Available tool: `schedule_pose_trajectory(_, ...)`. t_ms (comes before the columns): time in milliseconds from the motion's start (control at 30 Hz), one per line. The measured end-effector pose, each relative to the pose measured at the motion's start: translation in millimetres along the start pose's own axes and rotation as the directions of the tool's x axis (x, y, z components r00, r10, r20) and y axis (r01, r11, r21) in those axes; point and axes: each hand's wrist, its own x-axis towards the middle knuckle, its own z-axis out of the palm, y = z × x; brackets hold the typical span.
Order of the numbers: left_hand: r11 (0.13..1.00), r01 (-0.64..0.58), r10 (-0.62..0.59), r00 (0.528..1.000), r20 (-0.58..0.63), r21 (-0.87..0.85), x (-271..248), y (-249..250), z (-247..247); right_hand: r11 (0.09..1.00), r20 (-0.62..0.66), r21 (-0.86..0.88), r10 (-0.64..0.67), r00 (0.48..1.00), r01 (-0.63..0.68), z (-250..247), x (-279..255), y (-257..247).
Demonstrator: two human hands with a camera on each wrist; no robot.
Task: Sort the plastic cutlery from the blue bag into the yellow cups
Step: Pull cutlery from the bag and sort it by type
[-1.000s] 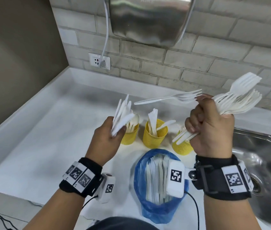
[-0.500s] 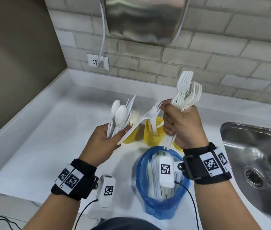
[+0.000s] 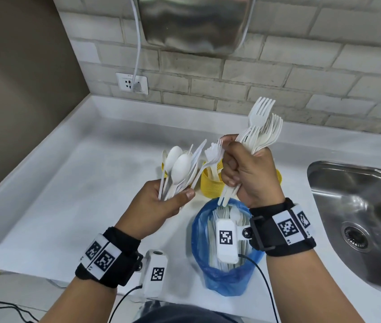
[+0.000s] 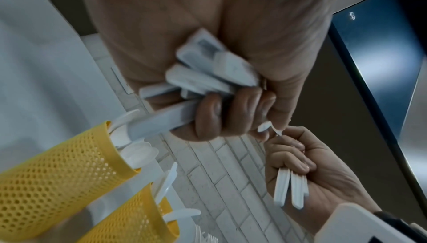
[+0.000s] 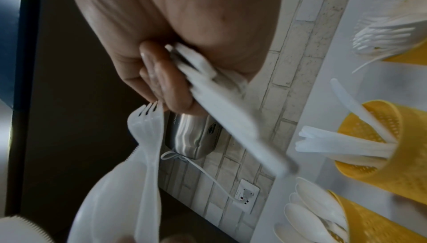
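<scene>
Nearest the person, the blue bag (image 3: 224, 273) stands open on the white tabletop (image 3: 72, 201), still packed with white cutlery, so plenty of sorting remains. Just above it the right hand (image 3: 252, 173) is closed in a fist round a thick bundle of forks (image 3: 263, 127), tines up and handles poking out below towards the bag; its thumb and forefinger also pinch the tines of a single fork (image 3: 212, 155) whose handle runs down into the left hand's bunch. The left hand (image 3: 159, 203) has its fingers (image 4: 208, 117) curled tight round a mixed sheaf of spoons (image 3: 180, 166) and what look like knives, though the blades are hard to make out among them. The risk lies in that one-fork transfer: pulling it free could drag neighbouring spoons loose from the left hand, and they would scatter over the tabletop or drop back into the bag. The right fist is already full, so another fork may splay the bundle and let handles slip out below. Beyond the hands stand the yellow cups (image 3: 211, 183), one holding spoons, one knives, one forks, close together; crowded as they are, a hasty drop of so large a bunch could tip a light mesh cup or land cutlery in the wrong one.
</scene>
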Motion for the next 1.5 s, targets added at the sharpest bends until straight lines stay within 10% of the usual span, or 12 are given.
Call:
schedule_pose_trajectory(1000, 0.989, -0.151, 0.149, 0.980, 0.132, -0.002, 8, 30, 116, 0.983, 0.031, 0.135, 0.123, 0.992, -0.126, -86, -32, -4)
schedule_pose_trajectory(1500, 0.901, 0.223, -0.259, 0.965, -0.050, -0.371, 36, 16, 142, 0.985, -0.047, 0.148, -0.078, 0.996, 0.085, -111, -17, -27)
